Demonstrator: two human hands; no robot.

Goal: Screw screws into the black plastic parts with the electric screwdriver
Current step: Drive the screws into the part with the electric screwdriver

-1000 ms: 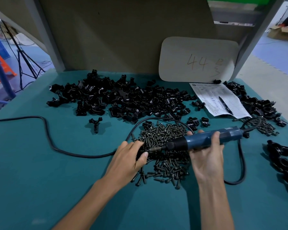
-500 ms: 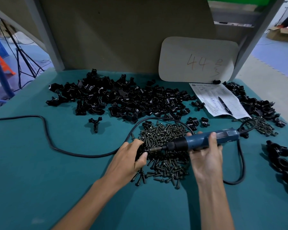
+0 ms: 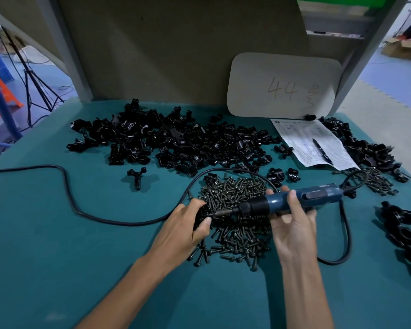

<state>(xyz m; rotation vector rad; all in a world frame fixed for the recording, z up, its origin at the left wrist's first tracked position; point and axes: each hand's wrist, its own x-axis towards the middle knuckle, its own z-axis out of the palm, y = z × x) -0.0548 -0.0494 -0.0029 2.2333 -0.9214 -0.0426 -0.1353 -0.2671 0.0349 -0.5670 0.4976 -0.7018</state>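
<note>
A black part (image 3: 200,216) is held in the left hand (image 3: 184,230), whose grip is clamped round it with thumb and fingers curled, at the left edge of the heap of screws (image 3: 233,193). The blue screwdriver (image 3: 301,199) is held almost level in the right hand (image 3: 292,225), palm up, the grip closed round its barrel. Its bit is pointed left and is met by the held part; whether a screw sits on the tip cannot be told. The screws are spread on the green counter (image 3: 57,233) between and beneath both hands. A large pile of parts (image 3: 176,143) is seen behind them, and a lone part (image 3: 136,177) lies apart to its left. More parts (image 3: 370,148) and a smaller screw heap (image 3: 379,182) are found on the right. The black cord (image 3: 67,186) is looped across the counter to the left edge. A sheet (image 3: 304,136) with a pen (image 3: 322,151) on it lies before a pale board (image 3: 285,74) marked "44".
</note>
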